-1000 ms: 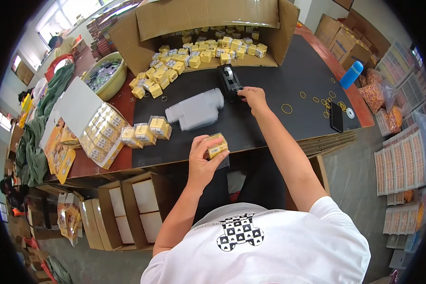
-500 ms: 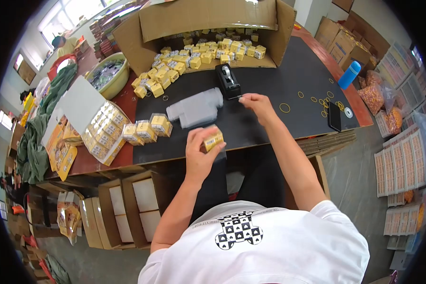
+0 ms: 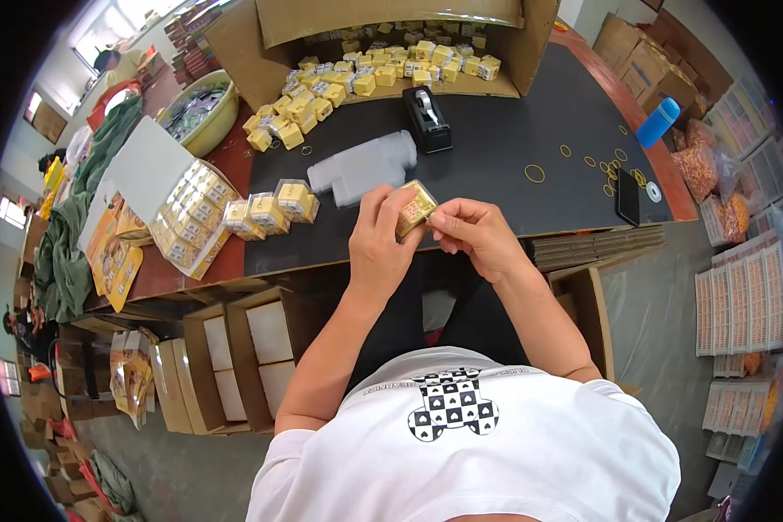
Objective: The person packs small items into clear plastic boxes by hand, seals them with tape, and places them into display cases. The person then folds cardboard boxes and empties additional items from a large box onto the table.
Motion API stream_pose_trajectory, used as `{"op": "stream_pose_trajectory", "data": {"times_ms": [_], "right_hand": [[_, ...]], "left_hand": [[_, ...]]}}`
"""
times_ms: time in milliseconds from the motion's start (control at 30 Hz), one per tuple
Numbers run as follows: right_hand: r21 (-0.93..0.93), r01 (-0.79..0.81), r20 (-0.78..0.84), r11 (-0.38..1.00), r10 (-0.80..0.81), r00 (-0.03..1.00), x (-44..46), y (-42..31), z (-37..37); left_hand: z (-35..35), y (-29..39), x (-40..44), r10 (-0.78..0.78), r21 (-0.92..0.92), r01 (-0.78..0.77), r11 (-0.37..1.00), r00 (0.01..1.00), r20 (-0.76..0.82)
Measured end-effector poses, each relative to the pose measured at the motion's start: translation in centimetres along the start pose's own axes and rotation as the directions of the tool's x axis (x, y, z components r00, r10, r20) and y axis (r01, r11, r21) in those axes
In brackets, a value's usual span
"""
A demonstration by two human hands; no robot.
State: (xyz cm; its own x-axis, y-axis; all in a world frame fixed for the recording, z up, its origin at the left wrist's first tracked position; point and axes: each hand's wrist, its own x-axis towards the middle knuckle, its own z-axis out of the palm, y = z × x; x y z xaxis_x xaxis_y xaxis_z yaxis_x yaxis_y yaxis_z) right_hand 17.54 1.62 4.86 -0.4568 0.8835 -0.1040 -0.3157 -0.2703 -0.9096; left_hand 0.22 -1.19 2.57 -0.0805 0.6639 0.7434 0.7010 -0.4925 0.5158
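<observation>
Three clear packs [image 3: 271, 209] stand in a row near the bench's [image 3: 496, 165] front edge, with bare black surface between them and your left hand [image 3: 381, 244]. That hand is clamped round a glossy, square-cornered yellow box [image 3: 416, 210] by the edge. Your right hand [image 3: 478, 237] brings thumb and forefinger together at the box's right side. Farther right, open bench reaches thin, round bands [image 3: 639, 177] and a flat phone [image 3: 626, 197].
</observation>
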Motion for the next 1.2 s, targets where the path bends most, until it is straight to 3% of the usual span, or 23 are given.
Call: {"op": "stream_pose_trajectory", "data": {"times_ms": [367, 567, 733, 900, 967, 1033, 1067, 1200], "right_hand": [[0.085, -0.107, -0.068, 0.991, 0.113, 0.991, 0.3, 0.5, 0.4], [0.298, -0.181, -0.005, 0.937, 0.191, 0.982, 0.3, 0.2, 0.9], [0.184, -0.211, 0.006, 0.960, 0.213, 0.977, 0.7, 0.5, 0.1], [0.003, -0.233, -0.034, 0.972, 0.233, 0.972, 0.3, 1.2, 0.5], [-0.386, -0.103, -0.095, 0.917, 0.072, 0.993, 0.3, 2.0, 0.4], [-0.715, 0.014, -0.087, 0.699, -0.108, 0.990, 0.3, 2.9, 0.5], [-0.714, 0.019, -0.086, 0.700, -0.115, 0.990, 0.1, 3.3, 0.7], [-0.724, 0.219, -0.070, 0.654, -0.386, 0.920, -0.2, 3.7, 1.1]], "left_hand": [[-1.5, -1.8, 0.7, 0.298, 0.195, -0.308, 0.931, 0.951, 0.078], [-2.1, -1.6, 1.2, 0.272, 0.176, -0.289, 0.941, 0.955, 0.114], [-2.4, -1.4, 1.3, 0.201, 0.108, -0.226, 0.968, 0.958, 0.202], [-2.7, -1.1, 1.7, 0.078, -0.069, -0.065, 0.996, 0.975, 0.208], [-2.7, -1.0, 1.9, -0.001, -0.181, 0.041, 0.983, 0.976, 0.216], [-2.8, -0.9, 2.1, -0.073, -0.287, 0.140, 0.948, 0.970, 0.233], [-2.7, -1.0, 2.0, -0.066, -0.287, 0.133, 0.949, 0.971, 0.232], [-1.1, -2.4, 0.4, -0.359, -0.450, 0.413, 0.792, 0.911, 0.204]]}}
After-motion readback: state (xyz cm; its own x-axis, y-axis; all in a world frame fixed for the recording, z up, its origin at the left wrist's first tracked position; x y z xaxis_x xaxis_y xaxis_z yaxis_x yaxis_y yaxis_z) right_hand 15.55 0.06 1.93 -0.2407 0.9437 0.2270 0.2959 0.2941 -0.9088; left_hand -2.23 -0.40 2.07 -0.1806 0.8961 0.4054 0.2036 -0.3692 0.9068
